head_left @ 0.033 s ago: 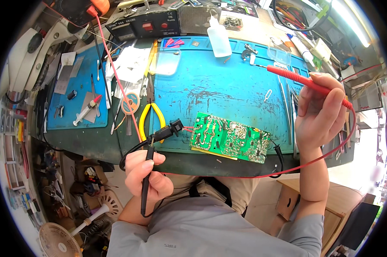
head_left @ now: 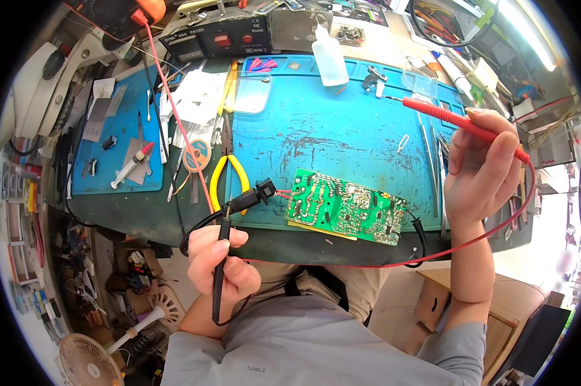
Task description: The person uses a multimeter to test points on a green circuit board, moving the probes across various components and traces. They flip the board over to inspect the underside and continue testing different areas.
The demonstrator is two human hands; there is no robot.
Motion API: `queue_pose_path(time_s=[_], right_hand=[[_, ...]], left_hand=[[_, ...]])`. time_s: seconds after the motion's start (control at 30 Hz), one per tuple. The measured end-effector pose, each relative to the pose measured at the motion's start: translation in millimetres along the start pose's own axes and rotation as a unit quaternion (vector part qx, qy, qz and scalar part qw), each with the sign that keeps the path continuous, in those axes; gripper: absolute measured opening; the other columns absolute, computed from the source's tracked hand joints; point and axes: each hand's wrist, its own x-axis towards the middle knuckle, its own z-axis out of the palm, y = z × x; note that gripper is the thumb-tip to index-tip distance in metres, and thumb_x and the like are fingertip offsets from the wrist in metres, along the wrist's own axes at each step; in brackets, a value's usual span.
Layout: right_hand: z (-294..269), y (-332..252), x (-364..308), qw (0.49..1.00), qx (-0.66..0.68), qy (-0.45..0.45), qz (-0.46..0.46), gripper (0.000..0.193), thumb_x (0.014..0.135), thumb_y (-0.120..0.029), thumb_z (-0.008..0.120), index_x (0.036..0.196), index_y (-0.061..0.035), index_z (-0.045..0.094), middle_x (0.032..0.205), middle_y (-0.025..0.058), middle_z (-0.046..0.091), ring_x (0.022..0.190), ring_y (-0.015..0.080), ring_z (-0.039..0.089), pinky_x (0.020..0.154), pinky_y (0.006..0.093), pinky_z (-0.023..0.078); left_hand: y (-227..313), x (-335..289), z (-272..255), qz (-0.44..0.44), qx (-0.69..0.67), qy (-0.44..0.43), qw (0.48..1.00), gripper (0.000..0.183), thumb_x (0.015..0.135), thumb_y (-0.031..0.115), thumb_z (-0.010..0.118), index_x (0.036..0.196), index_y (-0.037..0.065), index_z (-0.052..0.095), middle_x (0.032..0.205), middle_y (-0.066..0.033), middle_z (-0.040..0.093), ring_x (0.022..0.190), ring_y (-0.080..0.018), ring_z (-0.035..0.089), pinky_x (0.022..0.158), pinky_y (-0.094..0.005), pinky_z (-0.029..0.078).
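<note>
My left hand, at the front edge of the bench, pinches a black test probe. Its tip points up beside a black plug connector; whether the two touch I cannot tell. Short red wires run from the connector to a green circuit board lying solder side up on the blue mat. On the right, my right hand grips a red test probe above the mat. That probe's metal tip points left, near a small metal clamp-like part, away from the board.
Yellow-handled pliers lie left of the connector. A squeeze bottle stands at the back of the blue mat. A syringe rests on the left mat. The red probe's lead sags along the bench's front edge. A microscope-like stand is far left.
</note>
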Motion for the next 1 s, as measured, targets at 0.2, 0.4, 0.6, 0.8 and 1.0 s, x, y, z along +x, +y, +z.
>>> queue_pose_path(time_s=[0.2, 0.4, 0.6, 0.8, 1.0], right_hand=[[0.4, 0.3, 0.0, 1.000, -0.005, 0.012, 0.006, 0.049, 0.106, -0.039, 0.041, 0.103, 0.0035, 0.064, 0.071, 0.0060, 0.061, 0.049, 0.0059, 0.043, 0.045, 0.0190, 0.029], [-0.8, 5.4, 2.0, 0.999, -0.015, 0.037, 0.014, 0.049, 0.105, -0.039, 0.041, 0.103, 0.0035, 0.065, 0.072, 0.0054, 0.061, 0.050, 0.0058, 0.044, 0.045, 0.0188, 0.030], [2.9, 5.3, 2.3, 0.998, -0.024, 0.043, 0.026, 0.050, 0.106, -0.038, 0.039, 0.107, 0.0064, 0.063, 0.072, 0.0052, 0.058, 0.053, 0.0073, 0.043, 0.047, 0.0200, 0.029], [4.6, 6.8, 2.6, 0.998, -0.033, 0.044, 0.027, 0.050, 0.106, -0.038, 0.040, 0.105, 0.0057, 0.065, 0.072, 0.0048, 0.059, 0.053, 0.0069, 0.044, 0.047, 0.0196, 0.030], [2.9, 5.6, 3.7, 0.998, -0.037, 0.045, 0.022, 0.048, 0.106, -0.036, 0.040, 0.103, 0.0036, 0.067, 0.071, 0.0051, 0.061, 0.050, 0.0063, 0.045, 0.046, 0.0191, 0.032]], left_hand=[[-1.7, -0.5, -1.7, -0.004, -0.053, -0.015, 0.998, 0.032, 0.106, 0.031, 0.041, 0.112, 0.000, 0.047, 0.070, -0.0092, 0.056, 0.062, -0.0167, 0.051, 0.054, -0.0263, 0.043], [1.7, 4.1, -1.5, -0.016, -0.035, -0.013, 0.999, 0.026, 0.104, 0.027, 0.048, 0.111, 0.001, 0.047, 0.078, -0.0119, 0.062, 0.066, -0.0194, 0.056, 0.059, -0.0299, 0.046], [3.4, 2.4, -6.9, -0.043, -0.040, -0.034, 0.998, 0.021, 0.098, 0.017, 0.055, 0.110, 0.002, 0.048, 0.089, -0.0159, 0.063, 0.071, -0.0221, 0.058, 0.064, -0.0324, 0.049], [2.7, 0.9, -6.5, -0.041, -0.045, -0.015, 0.998, 0.021, 0.092, 0.009, 0.056, 0.110, 0.002, 0.048, 0.090, -0.0164, 0.062, 0.072, -0.0225, 0.058, 0.064, -0.0328, 0.049], [2.5, 3.6, -5.7, -0.013, -0.022, -0.031, 0.999, 0.019, 0.090, 0.007, 0.055, 0.108, 0.003, 0.049, 0.088, -0.0142, 0.060, 0.070, -0.0223, 0.057, 0.063, -0.0333, 0.049]])
